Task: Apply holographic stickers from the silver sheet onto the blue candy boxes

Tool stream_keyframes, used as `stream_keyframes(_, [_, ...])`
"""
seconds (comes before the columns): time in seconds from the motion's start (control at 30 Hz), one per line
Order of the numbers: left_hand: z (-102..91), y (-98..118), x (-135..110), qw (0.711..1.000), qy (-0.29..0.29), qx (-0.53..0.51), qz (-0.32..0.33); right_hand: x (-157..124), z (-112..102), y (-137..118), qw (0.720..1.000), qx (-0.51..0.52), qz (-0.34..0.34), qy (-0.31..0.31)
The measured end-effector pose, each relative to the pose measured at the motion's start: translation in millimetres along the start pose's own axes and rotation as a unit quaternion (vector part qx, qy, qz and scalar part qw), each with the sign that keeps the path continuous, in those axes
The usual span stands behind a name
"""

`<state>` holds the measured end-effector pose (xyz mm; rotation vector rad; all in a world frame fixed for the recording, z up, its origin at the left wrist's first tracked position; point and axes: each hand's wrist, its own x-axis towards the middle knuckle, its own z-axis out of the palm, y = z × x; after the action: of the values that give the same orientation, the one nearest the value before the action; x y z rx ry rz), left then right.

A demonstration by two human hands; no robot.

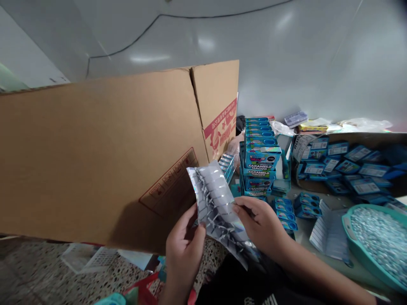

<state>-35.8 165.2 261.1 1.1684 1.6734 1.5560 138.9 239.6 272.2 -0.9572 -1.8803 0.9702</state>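
Note:
A shiny silver sheet [216, 188], creased across into rows with cut edges, is held in front of me by both hands. My left hand [186, 245] grips its lower left edge, thumb on the face. Opposite, my right hand [259, 220] pinches the right edge between thumb and fingers. Behind the sheet stands a tall stack of blue candy boxes [260, 161] marked "Caramelo Macizo". Smaller groups of blue boxes [285, 214] lie just past my right hand. Another creased silver-grey sheet [330, 233] rests on the table to the right.
A big cardboard carton [95, 156] fills the left side, close to my left hand. At right are a teal basin [348, 222] of small wrapped pieces and an open carton [310, 186] of blue boxes. A clear plastic basket [89, 257] sits on the speckled floor.

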Motion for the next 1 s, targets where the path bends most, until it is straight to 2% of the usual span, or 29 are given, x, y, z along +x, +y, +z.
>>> stream_keyframes(0.2, [-8.2, -3.9, -8.2, 0.998, 0.058, 0.011, 0.022, -2.7, -2.0, 3.7, 0.998, 0.037, 0.057, 0.005])
stream_keyframes(0.5, [-15.6, -5.3, -15.1, 0.997, 0.066, -0.001, 0.032, -5.6, 0.2, 0.5, 0.977, 0.162, 0.136, -0.006])
stream_keyframes(0.73, [-31.2, -1.7, -17.4, 0.988, 0.140, 0.044, 0.049, 0.6, -19.8, -1.4, 0.991, 0.046, 0.072, 0.106])
stream_keyframes(0.83, [-31.9, -1.4, -19.6, 0.988, 0.142, 0.042, 0.044, -0.4, -20.5, 1.4, 0.992, 0.032, 0.063, 0.107])
stream_keyframes(1.0, [-25.7, -4.9, -24.1, 0.989, 0.124, 0.016, 0.078, -3.1, -15.0, 4.9, 0.993, 0.039, 0.051, 0.103])
